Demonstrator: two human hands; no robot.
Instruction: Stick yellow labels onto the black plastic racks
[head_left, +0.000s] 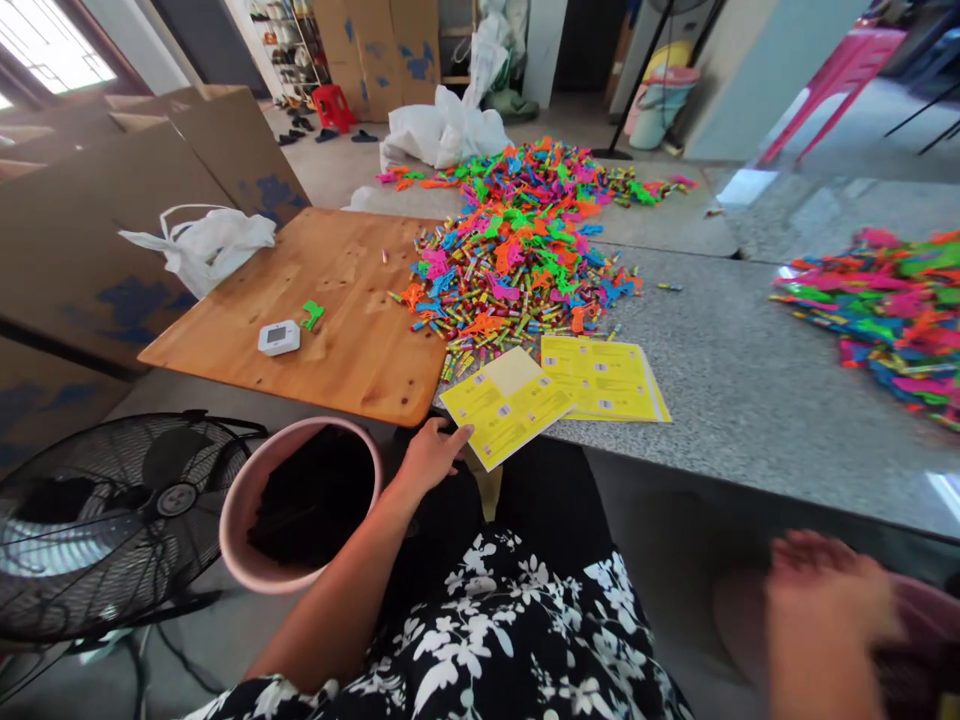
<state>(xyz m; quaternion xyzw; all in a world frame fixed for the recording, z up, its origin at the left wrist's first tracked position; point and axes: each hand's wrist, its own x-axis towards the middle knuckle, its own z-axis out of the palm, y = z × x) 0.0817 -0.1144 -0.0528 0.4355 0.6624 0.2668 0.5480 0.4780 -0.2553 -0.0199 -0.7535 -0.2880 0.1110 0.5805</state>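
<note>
My left hand (435, 455) pinches the lower left corner of a yellow label sheet (525, 412), thumb on top. One label-sized patch at the sheet's upper edge is bare and pale. The sheet's near corner hangs past the edge of the grey stone table (720, 400). Beside it lies a stack of similar yellow sheets (604, 378), partly overlapped. My right hand (829, 585) is low at the right, above a pinkish tub (739, 620); motion smears its fingers, and I cannot make out anything in it.
A heap of colourful toy guns and small tubes (517, 260) covers the table's middle; another pile (892, 320) lies right. A wooden board (352, 290) carries a white device (279, 337) and a green toy gun (312, 314). A pink bucket (232, 520) and a fan (112, 520) stand left.
</note>
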